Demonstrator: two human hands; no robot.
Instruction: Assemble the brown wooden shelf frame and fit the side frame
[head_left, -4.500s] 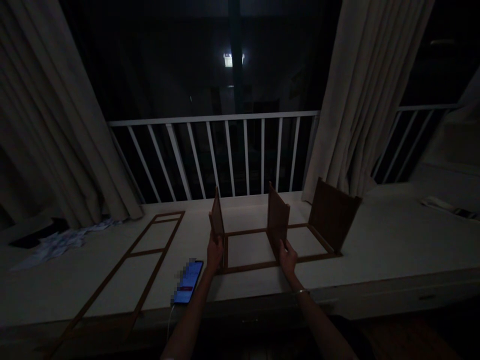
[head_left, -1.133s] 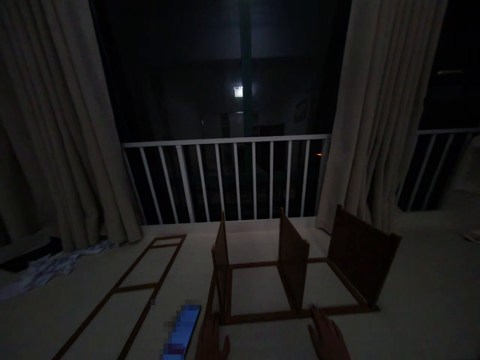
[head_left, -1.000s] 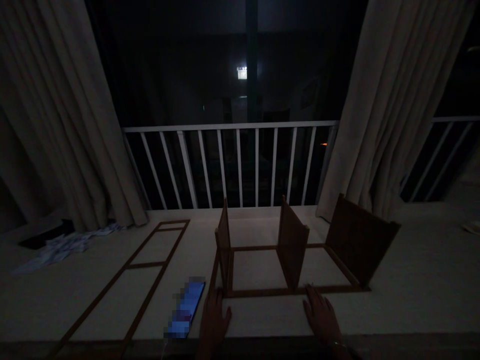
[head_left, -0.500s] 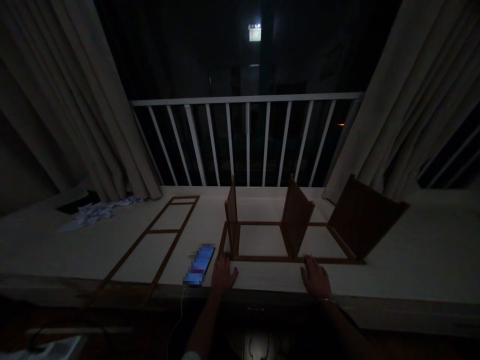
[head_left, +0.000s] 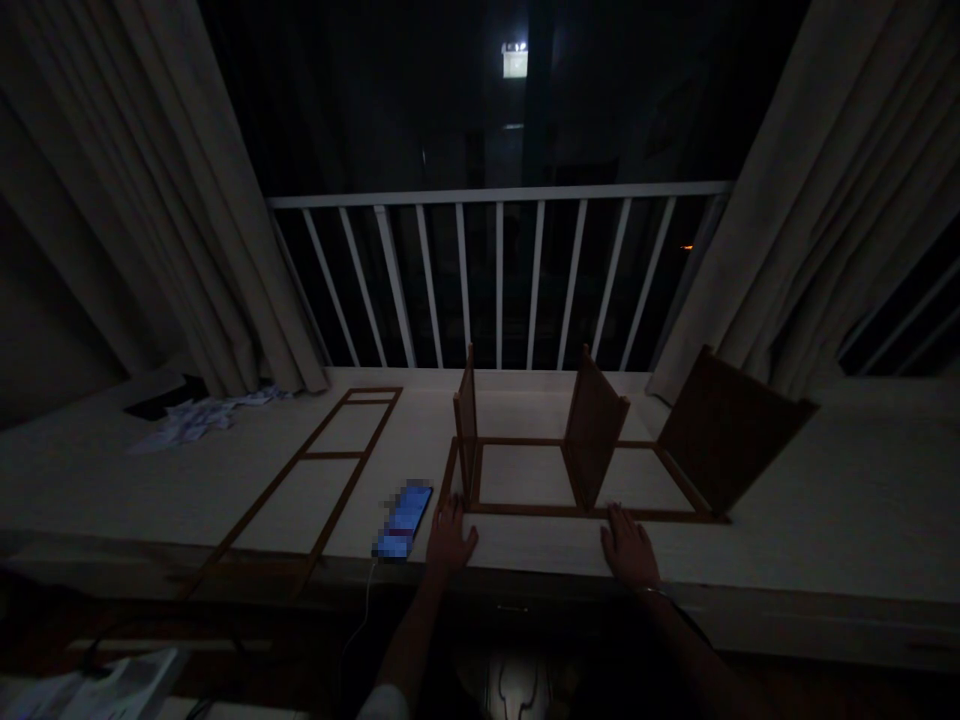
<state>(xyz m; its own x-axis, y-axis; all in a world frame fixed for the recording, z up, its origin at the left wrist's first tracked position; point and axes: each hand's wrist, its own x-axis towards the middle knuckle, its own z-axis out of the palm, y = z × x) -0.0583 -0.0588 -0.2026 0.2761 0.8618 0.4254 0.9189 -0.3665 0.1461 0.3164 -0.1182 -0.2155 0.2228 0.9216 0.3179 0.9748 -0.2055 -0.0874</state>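
Observation:
A brown wooden frame [head_left: 525, 511] lies flat on the pale ledge, with three panels standing up from it: a left panel [head_left: 466, 425], a middle panel [head_left: 595, 430] and a wider right panel [head_left: 739, 430] that leans outward. My left hand [head_left: 450, 540] rests palm down at the frame's near left corner, fingers over its rail and thumb spread to the right. Farther right, my right hand [head_left: 631, 550] lies with its fingertips at the near rail below the middle panel. Both hands look open; neither grasps anything that I can see.
A lit phone [head_left: 405, 522] with a cable lies left of my left hand. Beyond it, a second wooden frame [head_left: 334, 456] overhangs the ledge's front edge. Crumpled papers [head_left: 196, 420] lie farther left. White railings [head_left: 499, 195] and curtains [head_left: 757, 220] border the dark window.
The view has shifted slightly. Both hands stay at the frame's near rail, and the panels keep their positions.

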